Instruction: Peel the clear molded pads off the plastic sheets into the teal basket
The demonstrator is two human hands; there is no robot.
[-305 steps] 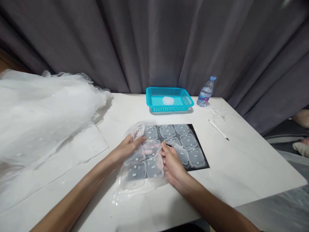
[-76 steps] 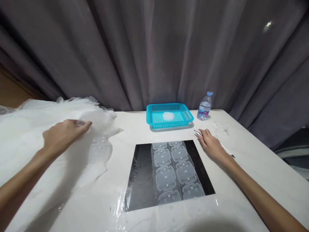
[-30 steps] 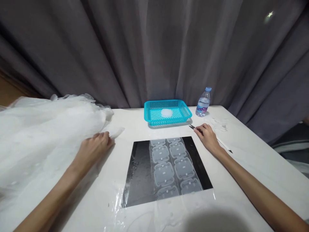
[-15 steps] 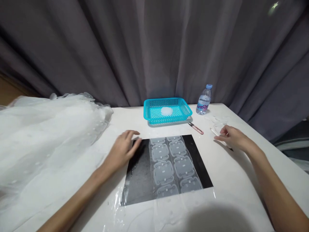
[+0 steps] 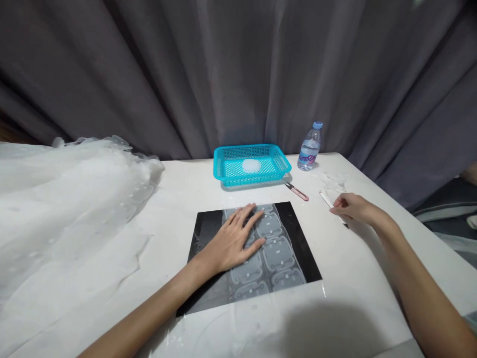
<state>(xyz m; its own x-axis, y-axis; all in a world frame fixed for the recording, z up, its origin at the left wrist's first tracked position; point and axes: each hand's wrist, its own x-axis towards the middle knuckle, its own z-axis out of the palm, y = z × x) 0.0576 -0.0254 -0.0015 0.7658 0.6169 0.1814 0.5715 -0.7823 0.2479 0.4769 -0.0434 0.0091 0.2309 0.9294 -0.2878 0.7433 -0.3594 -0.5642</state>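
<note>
My left hand (image 5: pixel 236 238) lies with fingers spread over a translucent sheet (image 5: pixel 278 252) patterned with rounded-square outlines and small dots. This sheet rests on a black rectangular board (image 5: pixel 298 233) on the table. To the right, my right hand (image 5: pixel 356 208) has its thumb and fingers closed around a slim white stick-like tool (image 5: pixel 327 200), its near end dark. The tool lies low at the table surface; its exact kind is unclear. Pink-handled thread snips (image 5: pixel 298 192) rest between the board and the basket.
A turquoise perforated basket (image 5: pixel 219 174) at the back holds a white translucent piece (image 5: pixel 251 166). A water bottle (image 5: pixel 309 149) stands right of it, near clear scraps (image 5: pixel 331 181). Sheer white fabric (image 5: pixel 74 199) is heaped on the left. A grey curtain (image 5: pixel 238 74) hangs behind the white table (image 5: pixel 179 181).
My left hand has moved right from the board's left edge onto the patterned sheet. My right hand has closed its fingers on the white tool. The view has shifted slightly.
</note>
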